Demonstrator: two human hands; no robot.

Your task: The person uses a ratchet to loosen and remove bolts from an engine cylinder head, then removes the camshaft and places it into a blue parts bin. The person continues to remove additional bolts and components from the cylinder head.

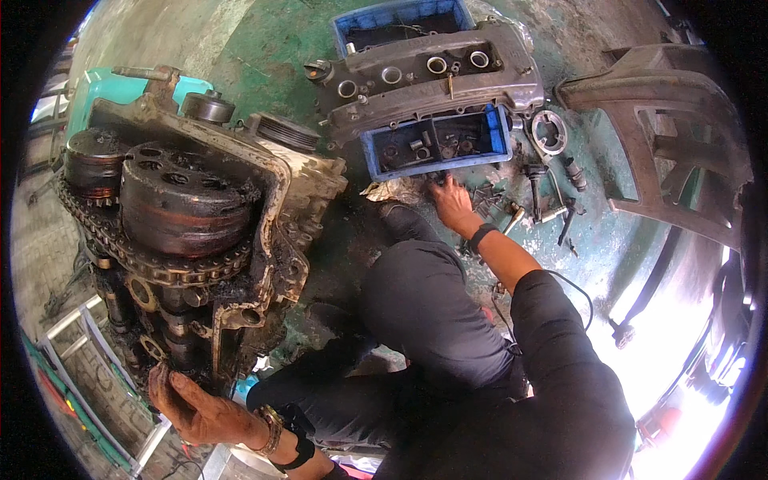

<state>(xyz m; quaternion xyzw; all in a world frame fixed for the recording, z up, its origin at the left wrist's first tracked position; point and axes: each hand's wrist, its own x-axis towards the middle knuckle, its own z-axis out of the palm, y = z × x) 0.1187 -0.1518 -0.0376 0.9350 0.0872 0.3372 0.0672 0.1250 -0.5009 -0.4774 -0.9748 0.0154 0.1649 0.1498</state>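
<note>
At the lower left, my left hand (204, 412) is beside the bottom of a greasy engine (272, 204). Its fingers are curled together, and whatever they may hold is too small to make out. On that engine, a timing chain (188, 274) wraps around two dark, oily round sprocket units (188, 200). My right hand (454, 206) reaches down to the floor at the front edge of a blue divided tray (436, 166). Its fingertips are bent around something dark that I cannot identify. Small metal parts lie inside the tray.
A valve cover (432, 76) rests across the blue tray and another blue bin (400, 14) behind it. Bolts (488, 198), an ignition coil (535, 180) and a metal ring (549, 132) lie on the green floor. A large brown frame (664, 120) stands at right.
</note>
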